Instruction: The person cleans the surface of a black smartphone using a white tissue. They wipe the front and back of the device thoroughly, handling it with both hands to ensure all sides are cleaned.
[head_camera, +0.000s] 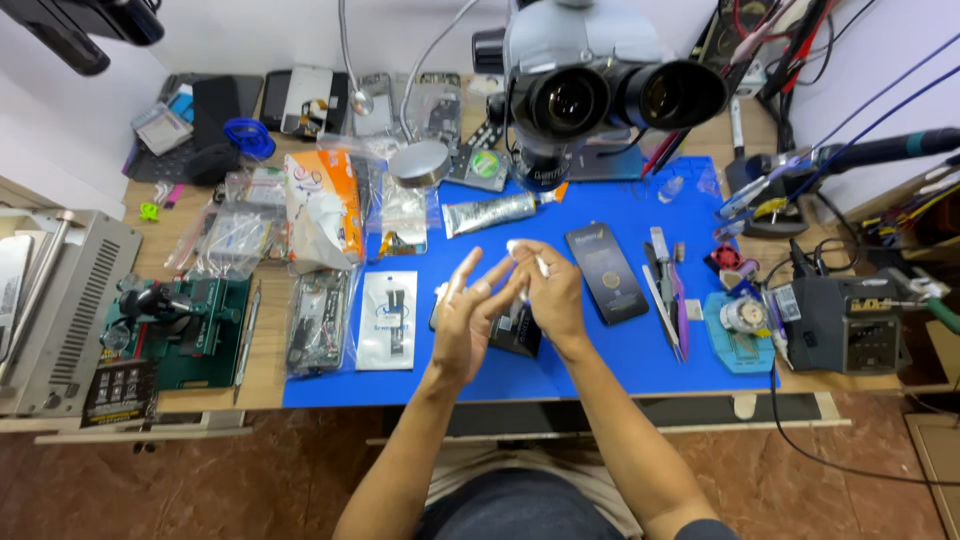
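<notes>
My left hand (470, 318) and my right hand (548, 292) meet above the blue work mat (620, 350), fingertips together on a small white piece (522, 253) that both pinch. The left hand's other fingers are spread upward. Under the hands lies a dark device (515, 330), mostly hidden. A black smartphone (606, 272) lies face up just right of my right hand. Left of my left hand sits a clear packet (388, 320).
A grey microscope head (590, 85) hangs over the mat's far edge. A silver tube (495, 212), tweezers (665, 295), a soldering station (850, 320), a green holder (185, 330), bagged parts (320, 320) and an orange tissue pack (325, 205) surround the mat.
</notes>
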